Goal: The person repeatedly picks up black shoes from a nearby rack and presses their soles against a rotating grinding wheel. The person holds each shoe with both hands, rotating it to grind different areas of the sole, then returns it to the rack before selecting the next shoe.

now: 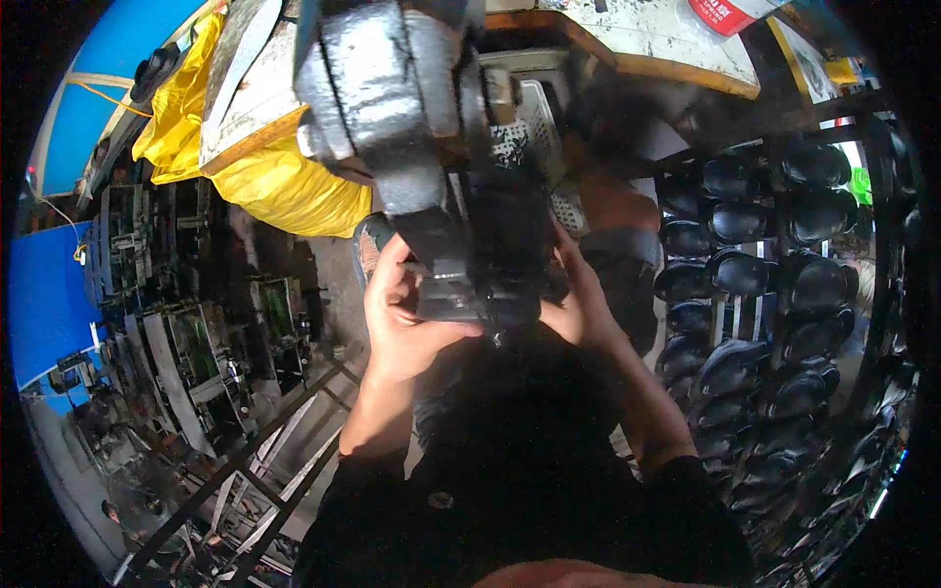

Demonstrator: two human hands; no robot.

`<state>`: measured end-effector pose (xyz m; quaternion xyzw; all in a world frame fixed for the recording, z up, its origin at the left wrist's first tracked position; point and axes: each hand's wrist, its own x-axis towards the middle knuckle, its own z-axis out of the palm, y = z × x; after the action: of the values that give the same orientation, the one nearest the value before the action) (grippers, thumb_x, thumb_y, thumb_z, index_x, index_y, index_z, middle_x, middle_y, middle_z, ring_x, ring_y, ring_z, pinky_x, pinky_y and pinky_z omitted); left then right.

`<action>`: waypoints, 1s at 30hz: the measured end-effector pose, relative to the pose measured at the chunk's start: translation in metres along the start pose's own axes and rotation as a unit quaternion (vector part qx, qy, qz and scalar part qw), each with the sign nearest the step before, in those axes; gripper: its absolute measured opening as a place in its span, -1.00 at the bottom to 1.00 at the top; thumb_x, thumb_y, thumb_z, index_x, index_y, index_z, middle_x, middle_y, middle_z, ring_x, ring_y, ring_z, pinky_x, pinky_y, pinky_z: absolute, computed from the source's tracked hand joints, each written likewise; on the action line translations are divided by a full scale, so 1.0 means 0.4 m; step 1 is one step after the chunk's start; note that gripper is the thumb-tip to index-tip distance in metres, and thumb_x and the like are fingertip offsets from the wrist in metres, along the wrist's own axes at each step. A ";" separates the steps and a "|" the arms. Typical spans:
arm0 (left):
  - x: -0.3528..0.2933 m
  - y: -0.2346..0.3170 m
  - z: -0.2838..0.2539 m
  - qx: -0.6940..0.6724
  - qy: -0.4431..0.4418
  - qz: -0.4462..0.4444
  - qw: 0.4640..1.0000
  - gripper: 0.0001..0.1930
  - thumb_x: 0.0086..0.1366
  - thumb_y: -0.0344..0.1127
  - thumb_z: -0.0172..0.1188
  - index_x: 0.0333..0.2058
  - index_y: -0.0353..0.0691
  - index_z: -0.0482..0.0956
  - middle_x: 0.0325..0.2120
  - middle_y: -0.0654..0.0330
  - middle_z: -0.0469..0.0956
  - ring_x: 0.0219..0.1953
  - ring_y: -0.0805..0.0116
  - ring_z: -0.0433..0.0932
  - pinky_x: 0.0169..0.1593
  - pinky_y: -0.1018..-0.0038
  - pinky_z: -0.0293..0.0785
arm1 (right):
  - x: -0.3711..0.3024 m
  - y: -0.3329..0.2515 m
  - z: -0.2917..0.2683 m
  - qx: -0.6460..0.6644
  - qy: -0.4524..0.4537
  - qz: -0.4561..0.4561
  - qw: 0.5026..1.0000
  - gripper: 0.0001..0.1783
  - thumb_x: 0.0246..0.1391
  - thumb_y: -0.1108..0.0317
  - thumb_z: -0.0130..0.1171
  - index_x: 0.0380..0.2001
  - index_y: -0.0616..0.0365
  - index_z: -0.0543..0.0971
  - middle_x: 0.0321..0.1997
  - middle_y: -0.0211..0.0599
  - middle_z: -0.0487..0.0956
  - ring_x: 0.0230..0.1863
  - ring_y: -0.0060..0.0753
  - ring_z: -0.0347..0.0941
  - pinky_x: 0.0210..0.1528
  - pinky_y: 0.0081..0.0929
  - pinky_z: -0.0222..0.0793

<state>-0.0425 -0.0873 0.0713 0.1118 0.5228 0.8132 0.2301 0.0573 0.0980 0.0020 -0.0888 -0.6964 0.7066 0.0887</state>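
A large machine head (pixel 377 108), worn silver on top and black lower down, fills the middle and hides much of what lies under it. Below it, my left hand (pixel 397 323) curls its fingers round the left side of a dark thing, thumb pointing inward beside a shiny dark block (pixel 448 297). On the other side my right hand (pixel 585 302) is closed against the same dark area, with its fingertips partly hidden. Black on black, whatever lies between my hands cannot be made out.
Racks of glossy black shoes (pixel 737 272) stand close on the right. Yellow sacking (pixel 294 186) hangs below a white worktop (pixel 221 132) at the left. A white plastic basket (pixel 537 116) sits behind the machine. Metal frames (pixel 176 363) crowd the left. A blurred person's arm (pixel 622 211) appears beyond my right hand.
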 end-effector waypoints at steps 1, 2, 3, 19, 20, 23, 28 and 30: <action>-0.014 -0.015 -0.022 0.017 0.004 0.007 1.000 0.05 -0.28 -0.55 0.62 0.26 -0.37 0.24 0.06 0.08 0.48 -0.06 0.29 0.60 0.00 0.39 0.59 | -0.008 -0.004 -0.012 -0.045 -0.014 0.005 0.999 0.18 -0.19 0.47 0.52 0.46 0.05 0.03 0.32 -0.07 0.26 0.28 -0.17 0.26 0.39 -0.20 0.17; -0.020 -0.021 -0.030 0.010 0.019 0.011 1.000 0.06 -0.27 -0.51 0.63 0.27 -0.36 0.22 0.06 0.09 0.48 -0.05 0.28 0.60 0.00 0.39 0.59 | -0.012 -0.024 -0.026 -0.090 -0.028 0.008 0.996 0.16 -0.17 0.47 0.50 0.45 0.05 0.03 0.31 -0.08 0.28 0.29 -0.17 0.25 0.39 -0.19 0.18; -0.025 -0.026 -0.037 0.003 0.033 0.016 0.999 0.07 -0.26 -0.48 0.64 0.28 -0.35 0.21 0.07 0.09 0.48 -0.05 0.28 0.60 0.01 0.38 0.59 | -0.010 -0.045 -0.038 -0.135 -0.042 0.010 0.990 0.14 -0.14 0.47 0.49 0.45 0.05 0.04 0.30 -0.09 0.29 0.29 -0.16 0.25 0.38 -0.19 0.18; 0.034 0.021 0.046 0.070 -0.097 0.088 0.989 -0.01 -0.25 -0.51 0.65 0.22 -0.44 0.30 0.30 -0.09 0.27 0.25 0.19 0.39 0.25 0.26 0.38 | -0.034 0.003 -0.048 -0.077 -0.018 0.028 0.996 0.09 -0.13 0.52 0.42 0.44 0.18 0.05 0.45 -0.06 0.21 0.43 -0.26 0.14 0.40 -0.33 0.10; 0.036 0.018 0.040 0.073 -0.088 0.090 0.989 -0.03 -0.25 -0.51 0.65 0.21 -0.44 0.32 0.26 -0.08 0.32 0.22 0.20 0.42 0.22 0.28 0.41 | -0.031 -0.017 -0.049 -0.069 -0.008 0.034 0.997 0.09 -0.14 0.51 0.44 0.44 0.18 0.06 0.43 -0.07 0.24 0.42 -0.26 0.16 0.40 -0.32 0.11; 0.033 0.016 0.034 0.078 -0.059 0.087 0.991 -0.14 -0.25 -0.50 0.65 0.10 -0.40 0.41 0.05 0.04 0.50 0.03 0.28 0.55 0.09 0.35 0.51 | -0.027 -0.024 -0.059 -0.093 -0.003 0.018 0.996 0.11 -0.18 0.47 0.48 0.43 0.15 0.10 0.37 -0.09 0.31 0.35 -0.21 0.25 0.37 -0.32 0.16; 0.028 0.006 0.011 0.087 -0.033 0.086 0.992 -0.29 -0.26 -0.51 0.66 -0.07 -0.29 0.47 -0.21 0.21 0.61 -0.20 0.40 0.63 -0.08 0.43 0.59 | -0.019 -0.052 -0.084 -0.181 -0.004 -0.030 0.983 0.11 -0.23 0.46 0.52 0.42 0.04 0.17 0.26 -0.10 0.39 0.24 -0.14 0.35 0.29 -0.35 0.25; 0.026 0.006 0.007 0.079 -0.026 0.065 0.994 -0.28 -0.26 -0.53 0.65 -0.07 -0.28 0.46 -0.22 0.21 0.61 -0.20 0.39 0.64 -0.08 0.42 0.60 | -0.017 -0.090 -0.098 -0.190 0.005 -0.017 0.982 0.10 -0.25 0.45 0.53 0.41 -0.01 0.20 0.21 -0.10 0.42 0.23 -0.12 0.37 0.27 -0.36 0.28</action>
<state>-0.0511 -0.0809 0.0741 0.1842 0.5707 0.7796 0.1805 0.0737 0.1348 0.0375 -0.0958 -0.8188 0.5595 0.0856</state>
